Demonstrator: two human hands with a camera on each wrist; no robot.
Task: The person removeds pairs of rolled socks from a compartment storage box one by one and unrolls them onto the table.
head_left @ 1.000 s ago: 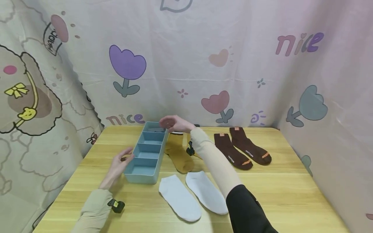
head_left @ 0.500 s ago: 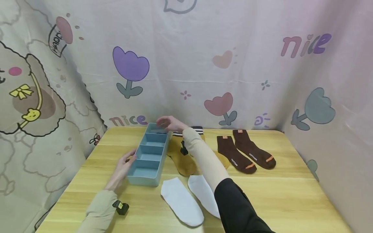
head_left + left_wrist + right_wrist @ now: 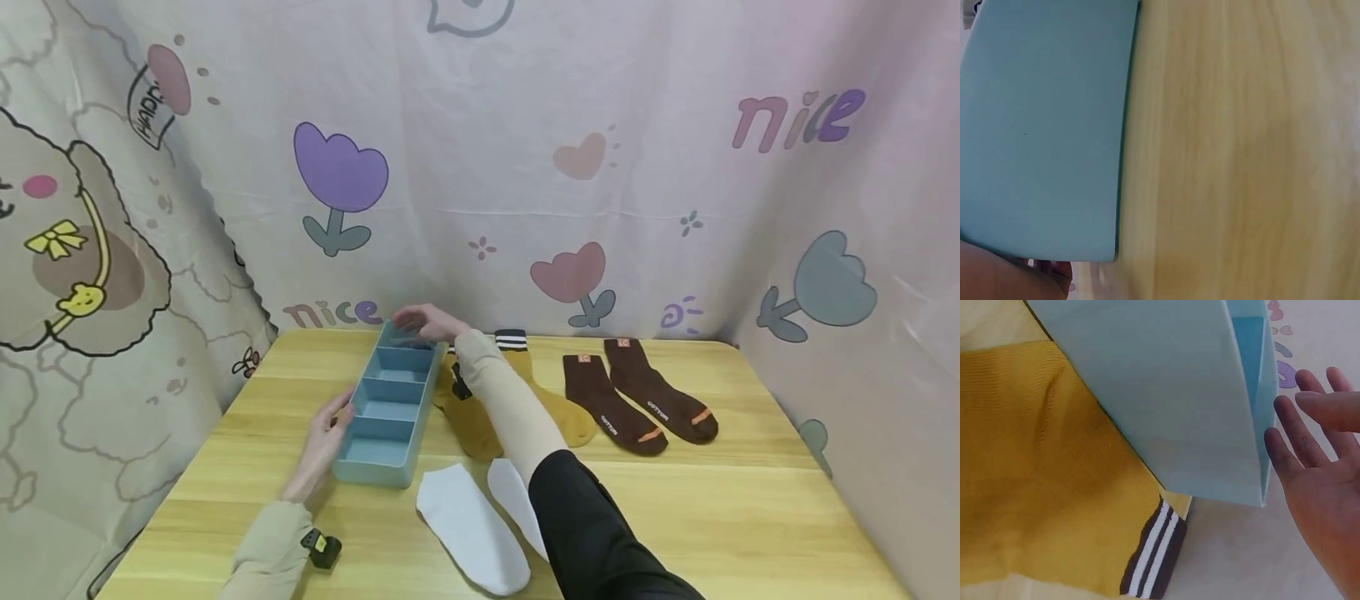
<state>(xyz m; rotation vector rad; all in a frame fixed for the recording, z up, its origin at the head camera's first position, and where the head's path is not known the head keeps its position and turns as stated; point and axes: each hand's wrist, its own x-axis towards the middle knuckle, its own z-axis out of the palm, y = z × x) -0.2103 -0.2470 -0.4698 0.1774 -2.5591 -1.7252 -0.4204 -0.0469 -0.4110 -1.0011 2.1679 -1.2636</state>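
Observation:
A blue-grey box [image 3: 375, 479] with several compartments in a row stands on the left of the table. My left hand [image 3: 322, 446] lies against its left side, fingertips touching the wall. Above the far compartment is my right hand [image 3: 429, 322]. In the right wrist view its fingers [image 3: 1297, 434] are spread and hold nothing, close to the box rim. Mustard socks [image 3: 468, 425] with striped cuffs lie along the box's right side. The floor of the far compartment is mostly hidden by the right hand.
Two white socks [image 3: 472, 529] lie at the front, one partly under my right sleeve in view. Two brown socks [image 3: 615, 408] lie at the right. A printed curtain [image 3: 480, 167] hangs behind the wooden table [image 3: 697, 517].
My right hand has moved a little to the left, further over the box's far compartment. The left hand stays at the box's side. The head view has shifted slightly.

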